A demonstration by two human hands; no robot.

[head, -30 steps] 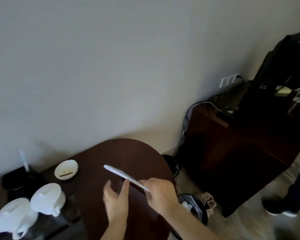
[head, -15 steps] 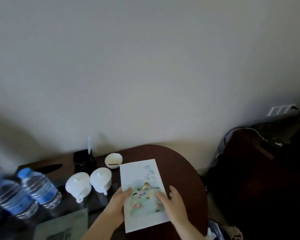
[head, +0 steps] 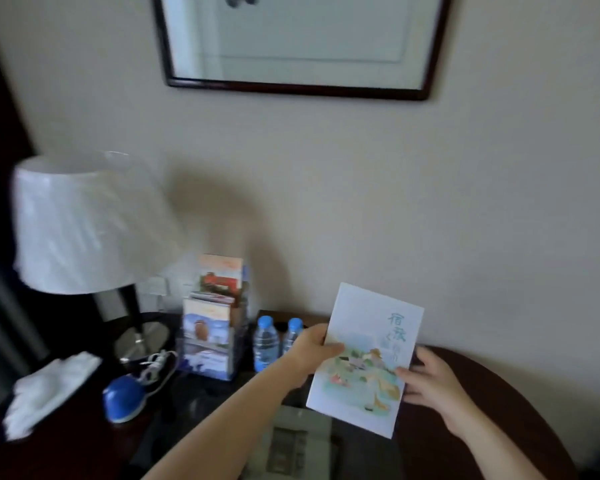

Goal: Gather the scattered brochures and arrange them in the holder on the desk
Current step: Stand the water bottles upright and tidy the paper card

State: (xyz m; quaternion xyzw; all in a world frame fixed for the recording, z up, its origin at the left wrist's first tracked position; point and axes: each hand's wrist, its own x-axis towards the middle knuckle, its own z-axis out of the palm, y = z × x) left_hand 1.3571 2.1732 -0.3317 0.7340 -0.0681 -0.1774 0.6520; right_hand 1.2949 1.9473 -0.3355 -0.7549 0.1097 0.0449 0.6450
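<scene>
A white brochure point(head: 364, 358) with a pastel landscape picture and teal characters is held upright above the desk. My left hand point(head: 309, 351) grips its left edge, thumb on the front. My right hand point(head: 430, 386) holds its right edge with the fingertips. To the left, a clear tiered holder point(head: 212, 337) stands near the wall with several colourful brochures in it. The held brochure is to the right of the holder and apart from it.
Two water bottles point(head: 265, 341) with blue caps stand between holder and brochure. A white-shaded lamp point(head: 84, 230) and its base sit at left, with a folded white cloth point(head: 45, 389), a blue object point(head: 125, 398) and a printed sheet point(head: 291, 441) below. A framed picture point(head: 302, 43) hangs on the wall.
The view has swung left, from the round table end and cups to the lamp and holder. The brochure, first edge-on, turned to face me and is now carried leftward in both hands.
</scene>
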